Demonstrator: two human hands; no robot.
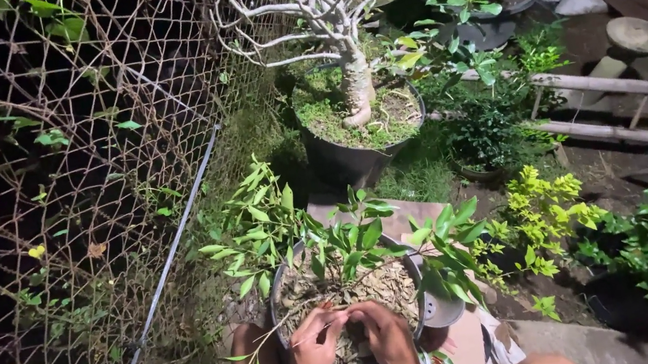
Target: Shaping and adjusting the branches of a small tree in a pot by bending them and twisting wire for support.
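Together, both hands (348, 343) (over pot (277, 300))

Two bare forearms and a bare left hand (313, 355) and right hand (386, 337), sleeveless, without gloves or jewellery.

fence (45, 206) left, potted plant (338, 274) before, bonsai pot (360, 138) behind

Bare dirt ground (594, 159) with patchy grass carries everything: the black pot (282, 299) of dry leaf mulch sits right under the hands (352, 340), on a flat brown cardboard sheet (414, 213). Beyond the hands stands a bigger dark pot (338, 163) with a pale bare-branched tree; two bamboo poles (626, 87) lie far right of them, and a concrete slab (588, 344) near right.
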